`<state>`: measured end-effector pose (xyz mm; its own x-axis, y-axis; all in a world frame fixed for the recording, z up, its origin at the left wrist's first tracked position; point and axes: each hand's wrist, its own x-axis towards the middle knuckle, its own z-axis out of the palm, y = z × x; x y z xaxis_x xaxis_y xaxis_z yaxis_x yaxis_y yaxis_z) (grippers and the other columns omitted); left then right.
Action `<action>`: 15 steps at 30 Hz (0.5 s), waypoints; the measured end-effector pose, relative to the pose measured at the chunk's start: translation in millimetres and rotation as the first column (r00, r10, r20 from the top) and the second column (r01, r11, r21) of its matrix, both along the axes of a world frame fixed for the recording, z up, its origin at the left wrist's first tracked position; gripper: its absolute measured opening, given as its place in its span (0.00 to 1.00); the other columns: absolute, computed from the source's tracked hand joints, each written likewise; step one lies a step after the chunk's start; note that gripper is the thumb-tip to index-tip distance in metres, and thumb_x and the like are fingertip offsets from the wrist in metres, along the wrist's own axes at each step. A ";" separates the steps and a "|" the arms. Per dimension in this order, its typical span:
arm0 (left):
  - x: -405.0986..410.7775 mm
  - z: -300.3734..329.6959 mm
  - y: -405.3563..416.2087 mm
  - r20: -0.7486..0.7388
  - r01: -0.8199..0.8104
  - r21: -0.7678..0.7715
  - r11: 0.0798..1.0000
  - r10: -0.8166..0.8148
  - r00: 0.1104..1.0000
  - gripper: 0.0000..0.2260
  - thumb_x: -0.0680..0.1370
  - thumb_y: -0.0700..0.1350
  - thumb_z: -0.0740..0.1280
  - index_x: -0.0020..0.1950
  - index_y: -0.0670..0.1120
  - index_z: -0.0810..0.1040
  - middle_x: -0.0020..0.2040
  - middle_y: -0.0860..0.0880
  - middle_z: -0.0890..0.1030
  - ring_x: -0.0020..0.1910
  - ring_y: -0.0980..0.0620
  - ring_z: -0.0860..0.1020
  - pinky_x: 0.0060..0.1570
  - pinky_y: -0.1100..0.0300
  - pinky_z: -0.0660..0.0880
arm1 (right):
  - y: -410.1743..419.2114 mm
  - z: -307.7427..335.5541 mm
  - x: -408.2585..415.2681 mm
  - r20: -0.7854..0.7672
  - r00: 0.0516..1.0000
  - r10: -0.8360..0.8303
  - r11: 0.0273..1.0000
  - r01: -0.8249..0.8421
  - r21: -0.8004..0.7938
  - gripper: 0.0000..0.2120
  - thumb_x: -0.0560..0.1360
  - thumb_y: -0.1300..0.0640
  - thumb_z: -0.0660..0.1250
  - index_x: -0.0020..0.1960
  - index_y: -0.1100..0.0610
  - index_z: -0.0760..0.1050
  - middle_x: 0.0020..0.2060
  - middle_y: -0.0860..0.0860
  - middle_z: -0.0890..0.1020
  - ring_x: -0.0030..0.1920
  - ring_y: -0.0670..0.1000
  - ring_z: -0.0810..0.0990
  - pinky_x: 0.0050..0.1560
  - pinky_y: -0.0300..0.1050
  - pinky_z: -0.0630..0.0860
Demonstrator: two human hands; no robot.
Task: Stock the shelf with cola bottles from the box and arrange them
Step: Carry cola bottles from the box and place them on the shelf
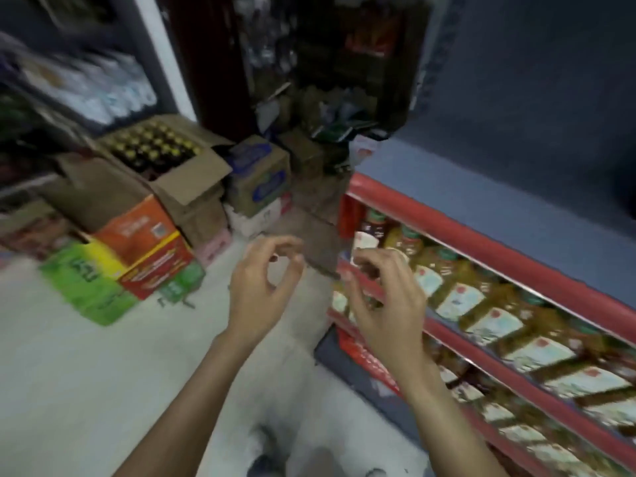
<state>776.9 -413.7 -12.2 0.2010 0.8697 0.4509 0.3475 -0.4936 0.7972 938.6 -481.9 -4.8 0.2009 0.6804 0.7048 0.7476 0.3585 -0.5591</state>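
Underfoot, a pale floor [86, 390] runs between stacked cartons at left and a red-edged shelf [457, 235] at right, whose tiers carry yellow oil bottles [457, 297]. An open cardboard box [192, 180] at upper left, resting on other cartons, contains dark, gold-capped cola bottles [151, 149]. Left hand [261, 290] and right hand [389, 304] hang over the floor, fingers loosely curled, half open, gripping nothing. Motion blur obscures carton labels; the dark recess beyond is indistinct; the shelf's far end is cut off
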 end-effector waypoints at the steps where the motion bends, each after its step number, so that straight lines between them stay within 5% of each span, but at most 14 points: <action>1: -31.5 -17.8 13.4 -0.077 -0.033 -0.041 0.999 0.030 0.997 0.11 0.76 0.53 0.62 0.54 0.50 0.77 0.45 0.62 0.78 0.48 0.57 0.76 0.48 0.67 0.71 | 15.1 -11.8 -22.2 0.012 1.000 0.027 0.995 -0.026 -0.095 0.09 0.77 0.57 0.65 0.55 0.59 0.76 0.46 0.53 0.80 0.47 0.49 0.78 0.48 0.36 0.72; 5: -148.2 -75.7 60.4 -0.358 -0.205 -0.267 0.942 0.101 0.928 0.11 0.76 0.48 0.68 0.57 0.48 0.77 0.48 0.62 0.79 0.50 0.54 0.78 0.40 0.70 0.66 | 75.7 -57.0 -102.4 0.010 0.990 0.139 0.893 -0.121 -0.433 0.18 0.76 0.50 0.64 0.64 0.56 0.74 0.56 0.52 0.80 0.57 0.51 0.77 0.56 0.41 0.72; 7: -196.5 -96.2 80.3 -0.457 -0.293 -0.329 0.898 0.120 0.881 0.12 0.77 0.46 0.68 0.60 0.47 0.77 0.53 0.56 0.81 0.55 0.51 0.78 0.45 0.65 0.65 | 106.8 -77.8 -135.0 -0.015 0.982 0.189 0.808 -0.164 -0.566 0.22 0.76 0.49 0.63 0.67 0.56 0.72 0.60 0.53 0.79 0.60 0.54 0.77 0.59 0.47 0.73; 10: -248.7 -113.8 108.8 -0.508 -0.391 -0.399 0.830 0.155 0.847 0.17 0.78 0.47 0.67 0.66 0.48 0.74 0.59 0.53 0.80 0.60 0.51 0.76 0.50 0.65 0.65 | 153.7 -102.8 -173.7 -0.035 0.975 0.219 0.721 -0.185 -0.668 0.23 0.76 0.51 0.65 0.69 0.57 0.71 0.62 0.55 0.79 0.61 0.58 0.76 0.61 0.52 0.74; 15: -296.5 -137.4 175.7 -0.493 -0.454 -0.436 0.777 0.216 0.843 0.19 0.78 0.48 0.67 0.68 0.48 0.72 0.61 0.52 0.79 0.62 0.51 0.75 0.56 0.60 0.69 | 250.2 -129.2 -224.6 -0.039 0.964 0.264 0.640 -0.206 -0.740 0.23 0.77 0.55 0.68 0.70 0.56 0.69 0.63 0.54 0.77 0.63 0.56 0.75 0.60 0.46 0.70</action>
